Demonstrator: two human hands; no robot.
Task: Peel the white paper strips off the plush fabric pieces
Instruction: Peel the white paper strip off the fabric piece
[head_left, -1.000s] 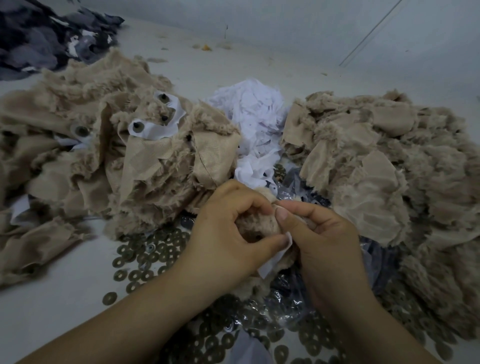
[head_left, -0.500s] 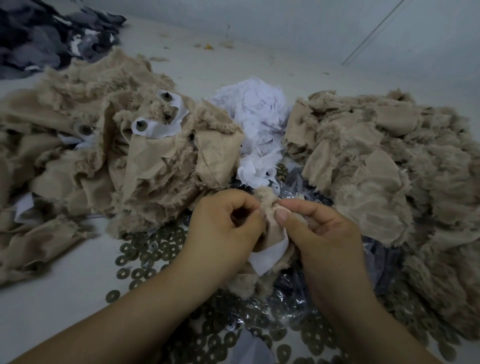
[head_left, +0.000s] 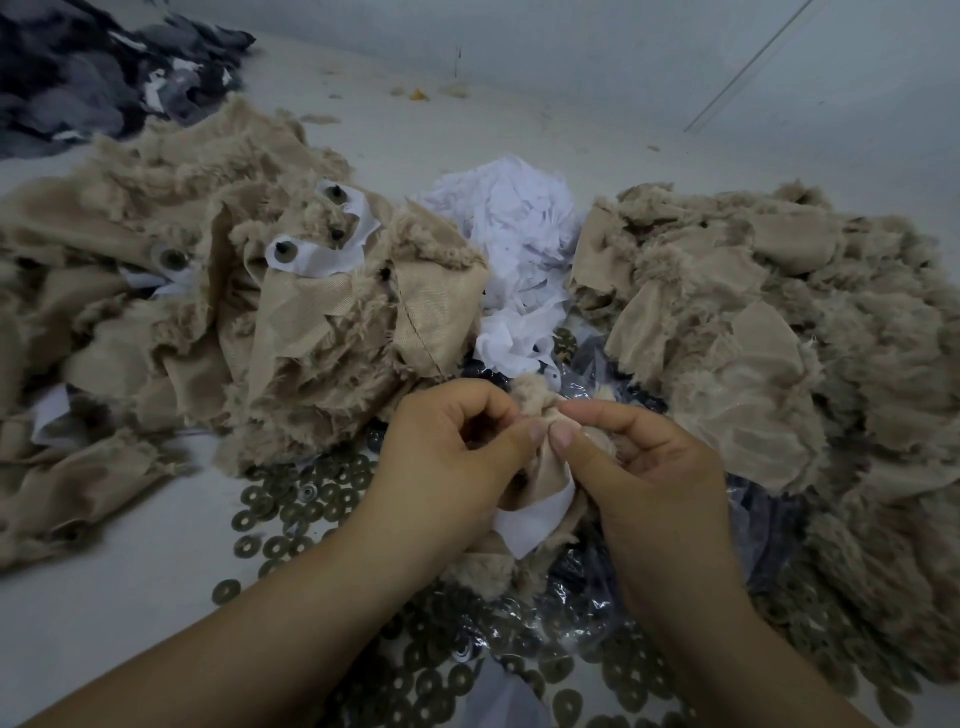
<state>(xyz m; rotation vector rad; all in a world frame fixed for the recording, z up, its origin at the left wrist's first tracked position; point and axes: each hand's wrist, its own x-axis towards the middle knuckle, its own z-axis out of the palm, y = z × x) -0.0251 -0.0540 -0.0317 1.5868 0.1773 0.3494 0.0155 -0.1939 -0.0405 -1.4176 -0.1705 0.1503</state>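
Observation:
A small tan plush piece (head_left: 540, 470) sits between my two hands, low in the middle of the view. My left hand (head_left: 447, 467) grips its left side with curled fingers. My right hand (head_left: 644, 467) pinches its right side, thumb tip next to the left thumb. A white paper strip (head_left: 535, 517) hangs off the piece's underside, below the thumbs. Much of the piece is hidden behind my fingers.
A tan plush heap (head_left: 218, 312) with white strips and dark eye studs lies on the left. A second tan heap (head_left: 769, 332) lies on the right. Torn white paper (head_left: 514, 249) is piled between them. Several round washers (head_left: 291, 514) and clear plastic cover the near surface. Dark grey fabric (head_left: 93, 78) lies far left.
The white strip has come further away from the plush piece and hangs lower and wider. Both thumbs have drawn together at the top of the piece.

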